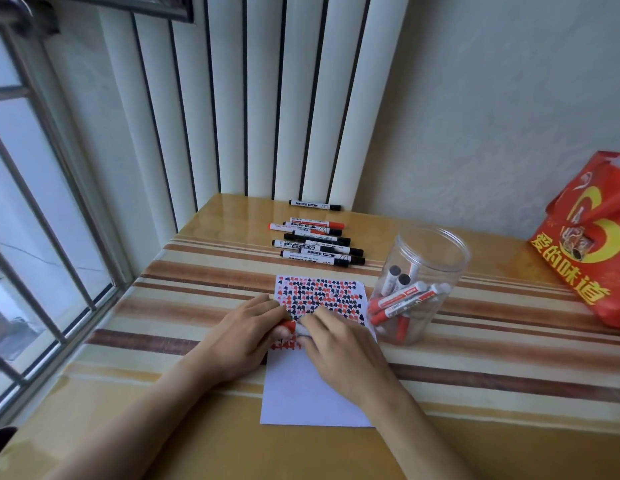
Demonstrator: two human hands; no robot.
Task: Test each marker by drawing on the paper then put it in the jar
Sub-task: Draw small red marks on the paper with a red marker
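**Both hands on one red marker over the test sheet**

Striped tan-and-brown table [509,362] pushed into a corner: barred window [42,202] on your left, white ribbed radiator [267,98] at the back, pale wall to the right.

Your left hand [242,337] and right hand [339,348] meet over the paper [312,396], which lies flat at the table's middle. Top half of the sheet is packed with red and black test scribbles; bottom half is blank.

Between the hands sits a red marker [294,328], held level just above the sheet. Left fingers are closed around its red end, probably the cap. Right fingers are curled over the white barrel. Whether the cap is seated or pulled apart, can't tell; the fingers cover the joint.

The clear plastic jar [440,244] stands open, just right of the paper, touching or nearly touching its edge. It holds several markers already, red and black caps mixed, leaning at angles.

A loose row of untested markers [317,242] lies behind the paper, near the radiator, one black marker [315,205] set apart farther back.

A red printed bag [588,244] stands at the right edge of the table, well apart from the jar.
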